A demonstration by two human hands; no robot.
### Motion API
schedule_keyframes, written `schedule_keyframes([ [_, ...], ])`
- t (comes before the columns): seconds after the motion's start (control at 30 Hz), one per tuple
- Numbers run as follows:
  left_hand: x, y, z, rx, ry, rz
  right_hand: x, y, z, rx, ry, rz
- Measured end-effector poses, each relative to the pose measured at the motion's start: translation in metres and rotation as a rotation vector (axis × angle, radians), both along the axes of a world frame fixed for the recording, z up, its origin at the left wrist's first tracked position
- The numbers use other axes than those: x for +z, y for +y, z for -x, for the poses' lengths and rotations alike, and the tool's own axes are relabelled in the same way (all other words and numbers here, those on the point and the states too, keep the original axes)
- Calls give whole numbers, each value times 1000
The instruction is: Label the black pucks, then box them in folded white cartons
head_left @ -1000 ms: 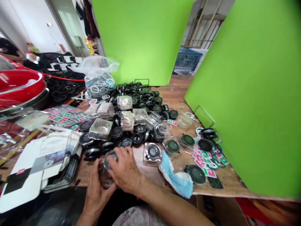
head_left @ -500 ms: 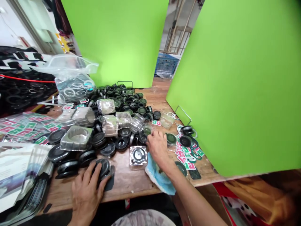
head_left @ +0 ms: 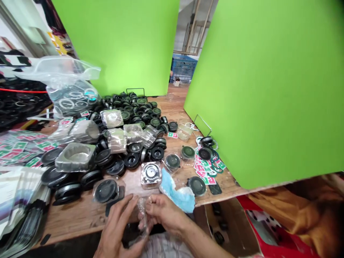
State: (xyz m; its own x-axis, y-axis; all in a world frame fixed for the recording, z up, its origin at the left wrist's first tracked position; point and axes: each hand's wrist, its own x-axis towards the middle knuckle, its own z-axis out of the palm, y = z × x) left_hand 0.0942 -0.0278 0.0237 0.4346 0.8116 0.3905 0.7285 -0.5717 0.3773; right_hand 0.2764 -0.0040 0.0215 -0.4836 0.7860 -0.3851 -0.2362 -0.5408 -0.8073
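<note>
My left hand (head_left: pixel 120 225) and my right hand (head_left: pixel 162 213) meet at the near edge of the wooden table (head_left: pixel 80 215). Both are closed on a clear plastic case (head_left: pixel 141 218) held between them. What is inside the case is hard to make out. A black round part in a clear case (head_left: pixel 106 190) lies on the table just beyond my left hand. A crumpled blue cloth (head_left: pixel 178 193) lies right beside my right hand. A clear case with a silver and black disc (head_left: pixel 151 173) sits a little farther out.
A big heap of black and green round parts (head_left: pixel 134 114) fills the middle of the table, with clear boxes (head_left: pixel 75 156) on it. A plastic bag of rings (head_left: pixel 71 93) stands at the back left. Stickers (head_left: pixel 208 166) lie right. Green boards (head_left: pixel 258 89) wall the back and right. A cardboard box (head_left: pixel 228 233) sits below.
My right hand has come back from the parts at the right to the near edge. My left hand left the black cased part on the table. Both now hold a clear case.
</note>
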Motion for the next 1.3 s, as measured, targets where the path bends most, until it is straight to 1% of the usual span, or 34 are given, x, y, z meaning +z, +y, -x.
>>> schedule_keyframes([
  [0.03,-6,2,-2,4,15,-5,-4,-3,-1,-46,-116,-61],
  [0.07,-13,5,-4,20,36,-30,-3,-3,-5,-92,-272,-171],
  [0.13,-26,13,-4,57,112,-108,9,1,-25,-177,-598,-460],
  [0.17,-30,17,-5,71,165,-153,18,6,-39,-228,-725,-587],
  [0.2,-33,21,-6,87,218,-196,27,13,-54,-284,-825,-681],
  [0.27,-35,26,-10,125,304,-248,40,32,-88,-384,-1049,-790],
  [0.3,-34,27,-13,154,331,-261,42,43,-103,-415,-1192,-822],
  [0.33,-32,28,-17,187,350,-272,43,55,-117,-418,-1347,-845],
  [0.37,-30,29,-21,223,367,-277,41,66,-129,-393,-1468,-855],
  [0.4,-27,31,-24,259,382,-283,39,75,-138,-354,-1548,-860],
  [0.43,-25,33,-28,291,398,-290,36,82,-144,-317,-1582,-861],
  [0.5,-20,38,-32,352,440,-291,35,85,-150,-276,-1570,-868],
  [0.53,-18,41,-34,373,460,-280,36,81,-150,-273,-1575,-869],
  [0.6,-14,46,-34,393,483,-244,43,62,-149,-270,-1601,-839],
  [0.63,-12,48,-34,390,482,-222,46,48,-148,-246,-1608,-806],
  [0.7,-10,47,-32,359,449,-200,48,18,-145,-136,-1580,-729],
  [0.73,-11,45,-31,340,420,-196,45,5,-144,-86,-1541,-695],
  [0.77,-11,43,-30,320,387,-202,40,-6,-143,-69,-1486,-670],
  [0.8,-13,41,-28,302,351,-213,33,-14,-142,-90,-1421,-656],
  [0.83,-14,40,-26,279,316,-225,25,-18,-142,-143,-1345,-644],
  [0.9,-19,38,-22,235,256,-242,9,-19,-143,-314,-1158,-590],
  [0.97,-24,39,-18,208,207,-246,-1,-13,-149,-477,-927,-478],
  [1.03,-28,39,-15,200,171,-241,-3,-6,-154,-600,-711,-368],
  [1.1,-30,37,-13,203,144,-236,2,-1,-155,-699,-566,-347],
  [1.17,-29,32,-12,218,114,-216,11,4,-145,-748,-483,-411],
  [1.2,-28,29,-12,230,93,-199,16,7,-135,-744,-456,-454],
  [1.23,-28,26,-13,239,67,-185,21,9,-121,-717,-437,-501],
  [1.3,-28,21,-11,255,15,-181,31,15,-83,-604,-453,-619],
])
